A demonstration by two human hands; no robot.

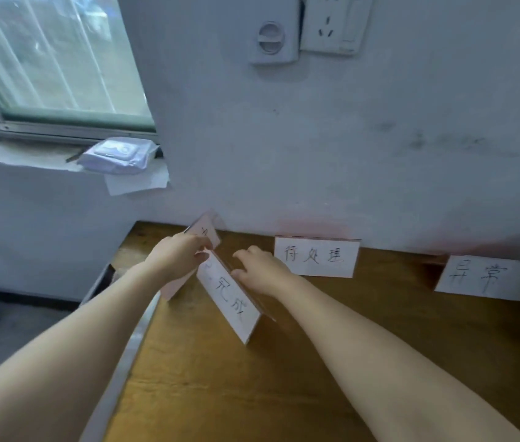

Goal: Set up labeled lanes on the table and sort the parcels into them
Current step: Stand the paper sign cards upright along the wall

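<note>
Three lane labels can be seen on the table [316, 362]. The 待处理 card [316, 256] is stood upright against the wall [348, 154] near the middle; the 异常 card [485, 277] is stood well to its right, also at the wall; both are apart from the hands and look settled.

The 完成 card [230, 301] is not yet placed; it is turned askew to the other two, near the table's left end, with its lower corner on or just above the wood. It is gripped at its upper end by the right hand [261, 272], fingers bent over the top edge and thumb pressed to the side.

A fourth card [209, 229] is pinched in the left hand [178, 256], fingers curled round it; it is tilted, its top close to the wall, its writing mostly hidden, so its lane cannot be told; whether it is joined to the 完成 card cannot be told either.

The labelling is judged to be over halfway done: two cards set, at least one in hand and to be squared to the wall at the left. No parcels are in view; the sorting is judged not begun. A soft pack [118, 154] is seen lying on the sill, off the table.
</note>
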